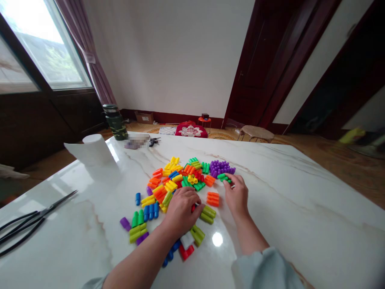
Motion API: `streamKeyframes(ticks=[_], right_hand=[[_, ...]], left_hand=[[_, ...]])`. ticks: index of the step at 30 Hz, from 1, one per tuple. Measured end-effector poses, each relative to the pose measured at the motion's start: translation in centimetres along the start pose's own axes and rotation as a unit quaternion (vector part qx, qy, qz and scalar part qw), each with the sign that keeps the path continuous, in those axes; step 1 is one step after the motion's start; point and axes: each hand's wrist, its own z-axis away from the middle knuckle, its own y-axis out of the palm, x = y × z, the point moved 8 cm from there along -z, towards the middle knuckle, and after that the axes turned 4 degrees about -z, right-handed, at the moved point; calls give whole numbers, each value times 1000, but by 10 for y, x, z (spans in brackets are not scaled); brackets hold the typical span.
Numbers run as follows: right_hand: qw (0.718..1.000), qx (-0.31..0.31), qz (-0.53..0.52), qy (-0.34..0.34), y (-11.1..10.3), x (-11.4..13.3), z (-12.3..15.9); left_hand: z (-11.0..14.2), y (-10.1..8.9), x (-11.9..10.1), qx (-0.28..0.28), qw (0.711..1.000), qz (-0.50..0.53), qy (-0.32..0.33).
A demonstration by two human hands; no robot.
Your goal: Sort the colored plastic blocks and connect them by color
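Colourful plastic building pieces, shaped like joined tubes, lie heaped on the marble-patterned table (270,172). My left hand (184,208) is at the near side of the heap, its fingers curled on a red piece (193,208) that is mostly hidden. Beside its thumb lies an olive-green piece (208,214). My right hand (237,193) pinches a green piece (224,177) between thumb and fingers, close to a cluster of purple pieces (221,168). An orange piece (213,199) sits between my two hands. Blue pieces (150,212) are left of my left hand.
Long-handled black scissors (45,212) lie at the left. Toward the far left edge stand a paper roll (96,150) and a camouflage flask (116,122), with keys (154,141) nearby. Beyond the table are a stool (256,132) and a red cushion (191,129).
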Motion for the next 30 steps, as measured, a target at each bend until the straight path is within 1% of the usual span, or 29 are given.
streamKeyframes(ticks=[3,5,6,9,11,13,18,24,30], right_hand=[[994,42,96,14,4,-13,-2],[987,74,136,32,8,-20,-2],[985,81,145,39,8,-22,-1],[984,56,148,76,5,-27,-1],[983,35,134,116,2,-33,0],[984,27,110,135,4,-38,-1],[991,17,83,108,11,-43,-8],[990,0,92,105,13,-50,-17],[992,5,85,89,16,-47,-18]], left_hand=[[0,0,0,5,1000,-2,-5],[0,-1,0,7,1000,-4,-7],[0,-1,0,8,1000,-4,-8],[0,-1,0,7,1000,-1,-10],[0,-1,1,6,1000,2,-12],[0,0,1,4,1000,3,-14],[-1,1,4,2,1000,2,-17],[-1,2,4,1,1000,8,-14],[-3,0,3,3,1000,6,-19]])
